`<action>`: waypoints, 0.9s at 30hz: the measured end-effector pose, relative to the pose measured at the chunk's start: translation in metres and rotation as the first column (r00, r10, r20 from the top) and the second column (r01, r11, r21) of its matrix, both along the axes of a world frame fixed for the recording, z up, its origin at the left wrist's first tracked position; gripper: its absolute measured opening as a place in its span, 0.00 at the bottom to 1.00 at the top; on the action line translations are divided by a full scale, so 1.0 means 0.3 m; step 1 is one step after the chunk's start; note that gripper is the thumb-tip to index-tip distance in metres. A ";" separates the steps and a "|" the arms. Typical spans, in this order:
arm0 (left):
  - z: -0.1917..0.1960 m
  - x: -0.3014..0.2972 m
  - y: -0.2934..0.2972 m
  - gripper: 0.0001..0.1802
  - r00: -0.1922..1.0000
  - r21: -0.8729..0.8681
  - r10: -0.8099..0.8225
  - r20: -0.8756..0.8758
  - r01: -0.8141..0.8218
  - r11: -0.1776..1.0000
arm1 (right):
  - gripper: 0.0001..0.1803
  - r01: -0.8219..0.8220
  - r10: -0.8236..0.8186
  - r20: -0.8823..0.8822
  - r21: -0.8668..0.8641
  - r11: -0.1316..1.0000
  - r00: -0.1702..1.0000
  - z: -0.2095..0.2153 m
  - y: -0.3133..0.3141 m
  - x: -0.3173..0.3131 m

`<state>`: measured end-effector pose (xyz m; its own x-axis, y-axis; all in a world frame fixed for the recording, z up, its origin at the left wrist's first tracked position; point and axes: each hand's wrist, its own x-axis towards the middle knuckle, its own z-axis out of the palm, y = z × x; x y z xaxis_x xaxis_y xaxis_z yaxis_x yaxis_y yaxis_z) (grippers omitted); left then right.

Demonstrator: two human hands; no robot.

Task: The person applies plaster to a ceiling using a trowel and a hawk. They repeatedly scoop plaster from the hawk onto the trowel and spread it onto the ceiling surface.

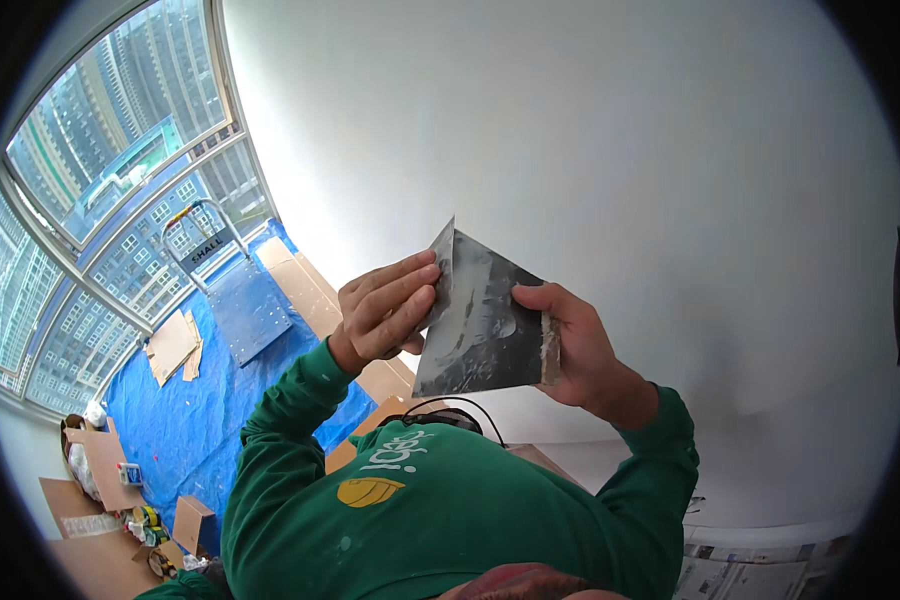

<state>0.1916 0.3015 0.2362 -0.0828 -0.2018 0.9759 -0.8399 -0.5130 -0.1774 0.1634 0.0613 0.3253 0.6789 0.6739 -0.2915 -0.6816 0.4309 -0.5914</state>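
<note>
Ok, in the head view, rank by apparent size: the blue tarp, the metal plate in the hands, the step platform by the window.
1. blue tarp, clearly largest.
2. metal plate.
3. step platform.
The plate sits nearer the camera, so its lead over the platform is unsure.

Between the two hands, the flat blade (482, 325) is dark grey, streaked and blotched with pale grey-white smears; a second, thinner blade (443, 262) by the left fingers looks lighter grey, perhaps coated. Below the grip, the sweatshirt (440, 510) is deep green with white lettering and a yellow patch. Left of it lies a bright blue tarp (195, 420) with tan cardboard sheets (173, 345); behind the blades, the wall (610, 150) is plain white.
</note>
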 end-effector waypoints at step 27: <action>-0.469 0.034 -0.429 0.27 -0.465 -0.914 -0.878 0.109 -0.393 0.095 | 0.14 0.605 0.931 0.365 0.737 -0.300 0.016 1.807 -0.703 -0.206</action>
